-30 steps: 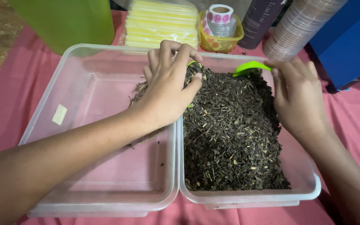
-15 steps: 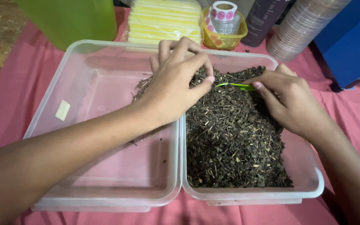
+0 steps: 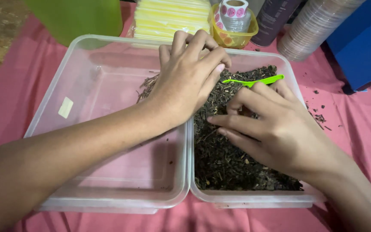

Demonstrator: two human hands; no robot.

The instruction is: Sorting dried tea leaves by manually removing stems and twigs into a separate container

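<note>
Under both hands, dark dried leaves [image 3: 237, 163]

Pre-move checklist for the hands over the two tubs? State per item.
1. Right hand has the green tool: ok, fingers lie over its handle end, tip pointing left across the dried leaves.
2. Left hand grip: cannot tell, fingertips are bunched at the leaf pile, but whether they pinch anything is hidden.
3. Right tub holds the leaves: ok, filled across its floor.
4. Left tub nearly bare: ok, only a few strands near the shared wall.
5. Tubs side by side, rims touching: ok.
6. Spill on the pink cloth: not ok, loose bits lie right of the right tub.
</note>
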